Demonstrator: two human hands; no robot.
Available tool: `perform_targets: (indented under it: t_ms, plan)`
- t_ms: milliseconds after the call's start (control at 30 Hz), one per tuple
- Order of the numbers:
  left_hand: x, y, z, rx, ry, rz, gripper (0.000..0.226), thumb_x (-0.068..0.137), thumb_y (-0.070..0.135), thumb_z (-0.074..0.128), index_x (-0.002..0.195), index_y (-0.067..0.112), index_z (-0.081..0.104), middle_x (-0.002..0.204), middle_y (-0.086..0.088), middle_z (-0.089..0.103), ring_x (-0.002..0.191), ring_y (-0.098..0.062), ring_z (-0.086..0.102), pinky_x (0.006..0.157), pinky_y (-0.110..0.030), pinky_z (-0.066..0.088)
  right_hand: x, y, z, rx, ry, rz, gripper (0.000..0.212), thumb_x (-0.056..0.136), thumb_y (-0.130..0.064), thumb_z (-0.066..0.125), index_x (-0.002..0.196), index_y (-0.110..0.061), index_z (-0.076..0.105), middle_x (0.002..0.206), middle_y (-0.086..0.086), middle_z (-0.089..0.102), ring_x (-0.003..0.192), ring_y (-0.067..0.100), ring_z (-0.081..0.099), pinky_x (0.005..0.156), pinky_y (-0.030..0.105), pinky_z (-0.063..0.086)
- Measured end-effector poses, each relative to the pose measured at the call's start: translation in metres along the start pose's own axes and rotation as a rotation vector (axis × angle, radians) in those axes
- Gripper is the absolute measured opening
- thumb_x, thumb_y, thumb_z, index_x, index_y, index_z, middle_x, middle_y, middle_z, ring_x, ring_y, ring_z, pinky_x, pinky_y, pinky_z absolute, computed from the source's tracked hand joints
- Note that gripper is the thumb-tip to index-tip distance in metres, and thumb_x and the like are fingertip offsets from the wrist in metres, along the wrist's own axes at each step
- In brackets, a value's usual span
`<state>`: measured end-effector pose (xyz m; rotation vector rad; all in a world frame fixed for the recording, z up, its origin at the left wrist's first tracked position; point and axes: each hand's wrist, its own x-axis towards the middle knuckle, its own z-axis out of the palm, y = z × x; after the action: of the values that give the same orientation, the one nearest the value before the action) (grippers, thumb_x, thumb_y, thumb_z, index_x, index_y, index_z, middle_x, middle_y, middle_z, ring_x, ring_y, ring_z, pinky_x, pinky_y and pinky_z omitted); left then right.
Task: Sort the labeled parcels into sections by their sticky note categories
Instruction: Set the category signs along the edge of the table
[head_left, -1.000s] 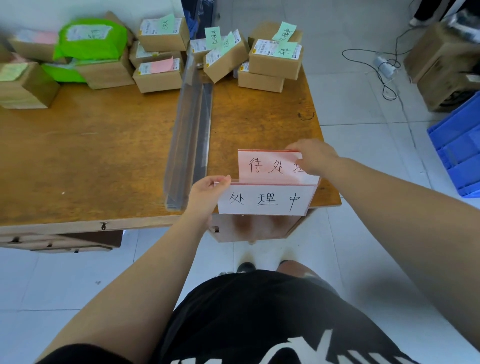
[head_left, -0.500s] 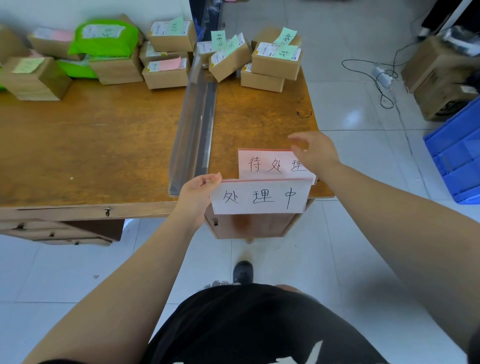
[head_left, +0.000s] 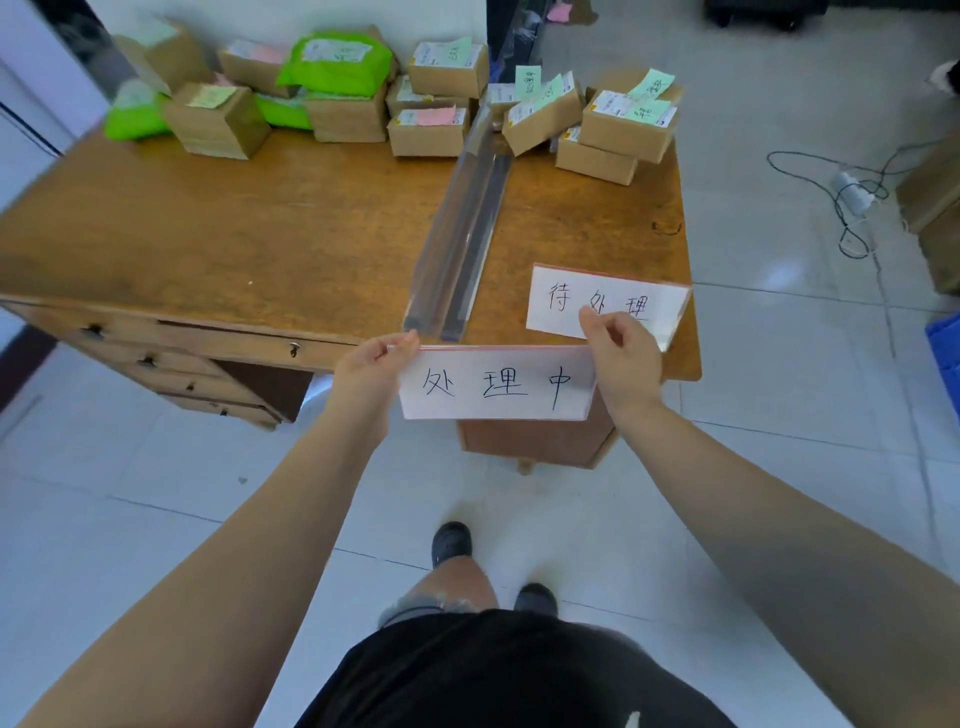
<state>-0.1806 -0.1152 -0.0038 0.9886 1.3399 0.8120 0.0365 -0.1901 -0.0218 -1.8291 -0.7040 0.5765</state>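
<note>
Holding the 处理中 sign (head_left: 496, 384) by its top corners, left hand (head_left: 363, 376) and right hand (head_left: 623, 358) both pinching it just off the desk's (head_left: 234, 244) near edge, probably squaring it to mark a section. The 待处理 sign (head_left: 605, 306) already lies on the desk right of the clear divider (head_left: 462, 234). Parcels (head_left: 623, 124) wait unsorted along the desk's far edge.

Wooden desk (head_left: 260, 234) bears parcels (head_left: 431, 130), divider (head_left: 467, 218), sign (head_left: 608, 301).

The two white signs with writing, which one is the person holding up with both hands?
The nearer sign reading 处理中: the left hand and right hand pinch its top corners off the desk edge. The other sign, 待处理, rests on the desk.
</note>
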Motion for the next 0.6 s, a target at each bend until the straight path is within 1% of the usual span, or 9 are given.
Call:
perform_targets:
  t_ms: [67, 167, 200, 300, 333, 433, 467, 533, 600]
  plan:
    - [-0.006, 0.0, -0.02, -0.045, 0.035, 0.002, 0.01, 0.09, 0.02, 0.061, 0.08, 0.019, 0.062, 0.084, -0.005, 0.061, 0.079, -0.016, 0.057, 0.082, -0.027, 0.046, -0.012, -0.002, 0.014, 0.009, 0.012, -0.02, 0.029, 0.089, -0.035, 0.06, 0.073, -0.012, 0.054, 0.074, -0.001, 0.054, 0.069, 0.01, 0.047, 0.064, 0.019, 0.035]
    - [-0.006, -0.002, -0.054, -0.098, 0.092, 0.001, 0.009, 0.09, 0.02, 0.062, 0.081, 0.019, 0.062, 0.087, -0.005, 0.059, 0.083, -0.017, 0.056, 0.086, -0.028, 0.045, -0.033, -0.011, 0.036, 0.022, -0.058, -0.059, 0.024, 0.087, -0.032, 0.064, 0.078, -0.011, 0.058, 0.068, -0.007, 0.055, 0.064, 0.002, 0.049, 0.06, 0.01, 0.037]
    - [-0.004, -0.002, -0.067, -0.102, 0.116, 0.008, 0.011, 0.09, 0.021, 0.062, 0.079, 0.019, 0.062, 0.086, -0.006, 0.058, 0.083, -0.019, 0.054, 0.083, -0.027, 0.045, -0.039, -0.014, 0.046, 0.024, -0.08, -0.088, 0.022, 0.086, -0.03, 0.066, 0.078, -0.011, 0.059, 0.066, -0.008, 0.055, 0.062, 0.001, 0.049, 0.059, 0.01, 0.038]
    - [0.006, 0.005, -0.106, -0.065, 0.122, 0.038, 0.014, 0.091, 0.024, 0.061, 0.077, 0.018, 0.061, 0.076, -0.005, 0.055, 0.067, -0.017, 0.05, 0.053, -0.015, 0.042, -0.054, -0.03, 0.081, 0.037, -0.101, -0.144, 0.021, 0.084, -0.027, 0.069, 0.077, -0.01, 0.058, 0.064, -0.007, 0.054, 0.06, 0.002, 0.048, 0.056, 0.01, 0.038]
    - [0.01, 0.009, -0.119, -0.058, 0.123, 0.041, 0.015, 0.091, 0.024, 0.06, 0.078, 0.017, 0.061, 0.075, -0.004, 0.055, 0.065, -0.015, 0.05, 0.051, -0.015, 0.043, -0.058, -0.037, 0.094, 0.046, -0.105, -0.152, 0.021, 0.083, -0.026, 0.069, 0.077, -0.01, 0.057, 0.065, -0.007, 0.053, 0.059, 0.002, 0.047, 0.055, 0.01, 0.038]
    - [0.026, 0.024, -0.165, -0.058, 0.124, 0.045, 0.015, 0.09, 0.026, 0.061, 0.079, 0.016, 0.062, 0.074, -0.001, 0.057, 0.061, -0.011, 0.055, 0.057, -0.02, 0.048, -0.07, -0.059, 0.137, 0.05, -0.136, -0.195, 0.02, 0.082, -0.024, 0.069, 0.081, -0.012, 0.053, 0.067, -0.003, 0.049, 0.059, 0.004, 0.042, 0.054, 0.01, 0.036]
    - [0.033, 0.029, -0.181, -0.044, 0.121, 0.055, 0.016, 0.089, 0.028, 0.062, 0.08, 0.016, 0.063, 0.073, -0.002, 0.058, 0.06, -0.012, 0.055, 0.056, -0.022, 0.048, -0.073, -0.066, 0.153, 0.048, -0.156, -0.205, 0.02, 0.083, -0.024, 0.069, 0.086, -0.014, 0.053, 0.067, -0.002, 0.049, 0.059, 0.003, 0.042, 0.055, 0.01, 0.036]
    - [0.049, 0.038, -0.211, -0.014, 0.144, 0.08, 0.017, 0.088, 0.031, 0.064, 0.078, 0.017, 0.063, 0.075, 0.0, 0.06, 0.064, -0.011, 0.057, 0.063, -0.022, 0.048, -0.077, -0.078, 0.185, 0.031, -0.199, -0.219, 0.025, 0.083, -0.025, 0.069, 0.102, -0.019, 0.054, 0.068, -0.003, 0.048, 0.062, 0.004, 0.044, 0.058, 0.01, 0.036]
    - [0.067, 0.047, -0.239, 0.009, 0.151, 0.108, 0.017, 0.088, 0.03, 0.064, 0.077, 0.017, 0.062, 0.078, 0.0, 0.061, 0.07, -0.011, 0.056, 0.067, -0.02, 0.048, -0.077, -0.088, 0.217, -0.038, -0.242, -0.268, 0.028, 0.083, -0.026, 0.07, 0.108, -0.018, 0.06, 0.075, -0.002, 0.053, 0.067, 0.008, 0.046, 0.06, 0.014, 0.035]
